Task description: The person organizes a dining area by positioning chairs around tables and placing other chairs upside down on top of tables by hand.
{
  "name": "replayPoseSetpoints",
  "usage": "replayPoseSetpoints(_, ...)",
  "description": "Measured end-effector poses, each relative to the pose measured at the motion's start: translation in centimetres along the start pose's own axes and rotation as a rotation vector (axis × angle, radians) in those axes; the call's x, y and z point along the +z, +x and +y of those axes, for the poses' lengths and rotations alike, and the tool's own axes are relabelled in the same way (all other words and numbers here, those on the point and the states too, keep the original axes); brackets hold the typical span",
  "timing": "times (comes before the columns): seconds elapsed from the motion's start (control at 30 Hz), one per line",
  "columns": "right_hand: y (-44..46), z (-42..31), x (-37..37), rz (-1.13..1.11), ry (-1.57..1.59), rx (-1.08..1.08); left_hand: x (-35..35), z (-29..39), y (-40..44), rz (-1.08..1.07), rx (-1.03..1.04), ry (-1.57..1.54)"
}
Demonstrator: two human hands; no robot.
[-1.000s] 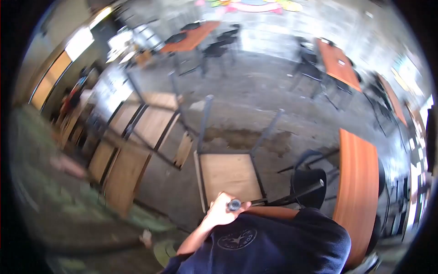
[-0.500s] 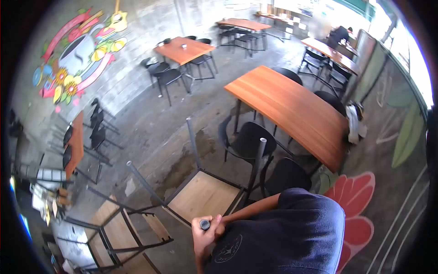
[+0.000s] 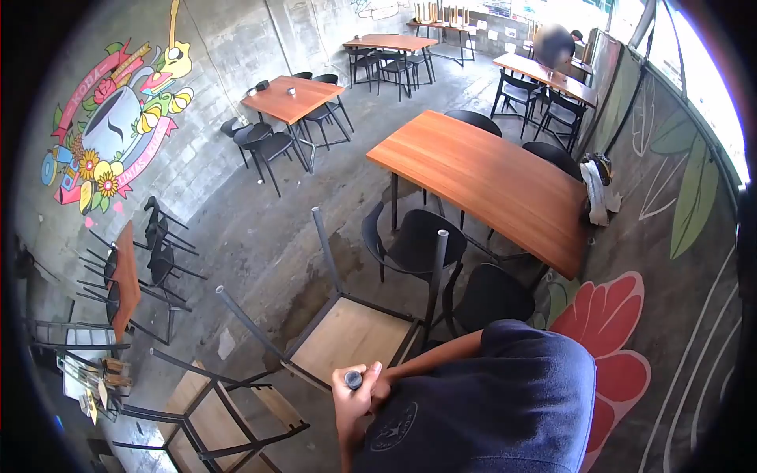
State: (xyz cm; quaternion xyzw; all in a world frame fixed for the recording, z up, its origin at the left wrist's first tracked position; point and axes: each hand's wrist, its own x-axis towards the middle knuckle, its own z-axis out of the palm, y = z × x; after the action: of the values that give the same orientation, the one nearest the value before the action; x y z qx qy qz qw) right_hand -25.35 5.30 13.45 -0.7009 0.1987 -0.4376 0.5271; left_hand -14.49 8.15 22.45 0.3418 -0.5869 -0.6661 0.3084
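View farther right; tubular leg [image 3: 353,380]

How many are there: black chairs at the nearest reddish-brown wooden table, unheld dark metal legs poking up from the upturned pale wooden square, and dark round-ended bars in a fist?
Black chairs: 4
Unheld dark metal legs: 3
Dark round-ended bar in the left hand: 1
Total: 8

L grip [image 3: 347,404] held leg tip [image 3: 353,381] of upturned frame [image 3: 351,335]; R grip [image 3: 382,389] was mostly hidden; blk chair [image 3: 430,240] stood nr.
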Motion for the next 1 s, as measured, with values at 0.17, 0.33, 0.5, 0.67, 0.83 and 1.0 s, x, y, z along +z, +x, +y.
replayPoseSetpoints(0.17, 0.2, 0.7, 0.1, -0.099, 0.025, -0.002, -0.1, -0.1, 0.2, 0.022, -0.011, 0.000)
replayPoseSetpoints(0.33, 0.5, 1.2, 0.2, -0.173, 0.039, 0.004, -0.4, 0.0, -0.1, 0.010, -0.022, 0.021)
replayPoseSetpoints(0.5, -0.9, 1.1, 1.2, -0.261, 0.040, 0.012, -0.7, -0.5, -0.8, 0.001, -0.007, 0.009)
replayPoseSetpoints(0.67, -1.1, 1.4, 2.5, -0.357, 0.037, 0.017, -0.7, -0.3, -1.9, 0.011, 0.002, 0.027)
replayPoseSetpoints(0.83, -1.0, 1.4, 3.1, -0.457, 0.033, 0.017, -0.4, 0.4, -2.8, -0.016, -0.006, 0.035)
replayPoseSetpoints(1.0, -1.5, 1.2, 3.6, -0.561, 0.035, 0.031, -0.4, 0.6, -3.6, -0.034, 0.029, 0.050)
